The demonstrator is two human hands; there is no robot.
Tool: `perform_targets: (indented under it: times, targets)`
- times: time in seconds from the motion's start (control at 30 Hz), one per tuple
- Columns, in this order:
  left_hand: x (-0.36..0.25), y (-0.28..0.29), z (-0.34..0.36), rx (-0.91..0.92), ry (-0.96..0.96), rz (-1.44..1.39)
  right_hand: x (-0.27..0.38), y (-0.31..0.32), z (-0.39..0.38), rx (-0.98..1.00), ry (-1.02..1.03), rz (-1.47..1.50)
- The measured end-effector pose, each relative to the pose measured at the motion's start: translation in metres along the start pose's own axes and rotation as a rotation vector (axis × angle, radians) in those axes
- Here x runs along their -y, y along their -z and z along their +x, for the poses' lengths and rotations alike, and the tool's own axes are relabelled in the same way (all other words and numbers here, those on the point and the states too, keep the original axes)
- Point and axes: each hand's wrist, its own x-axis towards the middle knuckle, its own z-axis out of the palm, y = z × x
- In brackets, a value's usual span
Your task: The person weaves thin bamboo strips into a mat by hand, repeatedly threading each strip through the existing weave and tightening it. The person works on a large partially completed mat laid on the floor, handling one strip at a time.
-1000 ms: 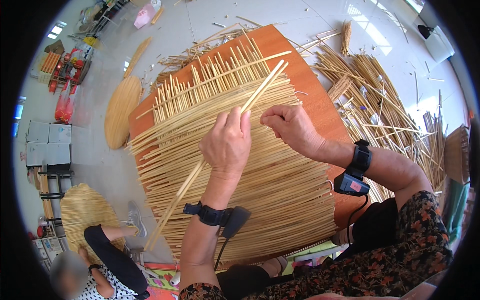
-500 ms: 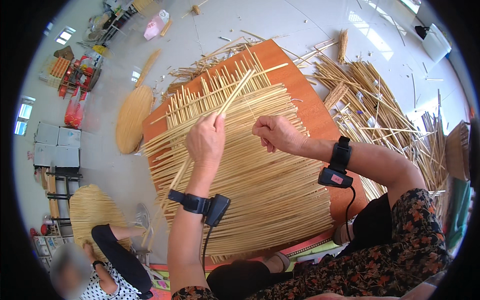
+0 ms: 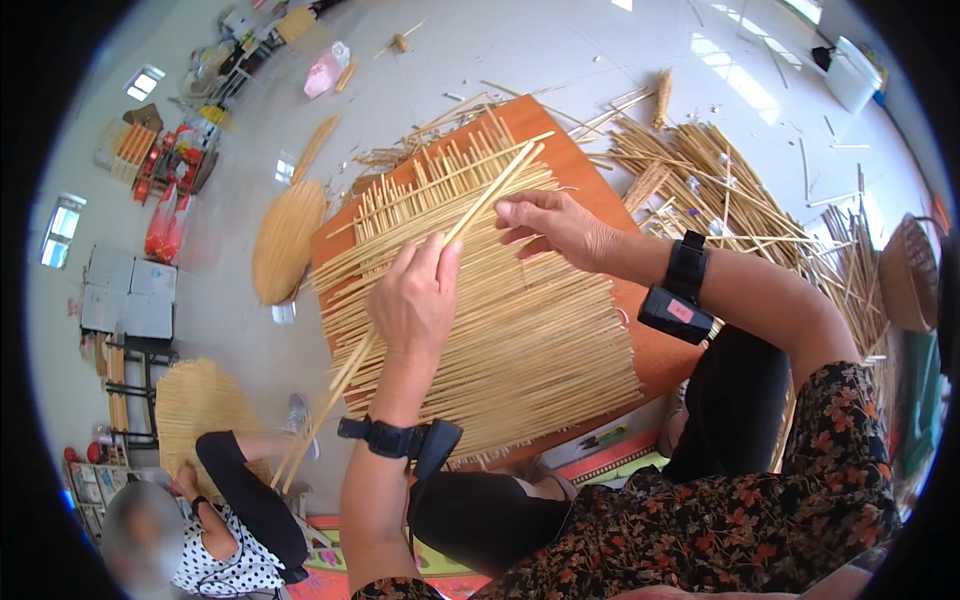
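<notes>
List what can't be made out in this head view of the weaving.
- Left hand: its palm side and grip on the long stalks are hidden by its own back.
- Right hand: fingertips curl down onto the woven mat, out of sight.
- Board under the mat: mostly covered.
- Basket: cut off by the right rim.

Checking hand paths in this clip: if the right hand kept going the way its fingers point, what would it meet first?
The right hand points toward the person's left, low over the woven straw mat. It would probably first meet the long straw bundle held by the left hand; depth is uncertain.
</notes>
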Motion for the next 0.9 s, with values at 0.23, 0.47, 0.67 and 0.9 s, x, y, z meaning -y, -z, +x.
perform_targets:
  times: [0.23,0.47,0.67,0.9]
  targets:
    - [-0.047,0.031,-0.030,0.027,-0.079,-0.084,0.014,-0.014,-0.080,-0.024,0.046,0.361]
    - [-0.057,0.033,-0.050,0.078,-0.084,-0.123,-0.007,-0.015,-0.095,-0.060,0.056,0.364]
    - [-0.062,0.035,-0.042,-0.101,-0.140,-0.047,-0.001,-0.017,-0.085,-0.126,0.088,0.358]
    - [-0.067,0.026,-0.059,0.452,0.371,-0.903,0.006,0.000,-0.067,-0.170,0.137,0.457]
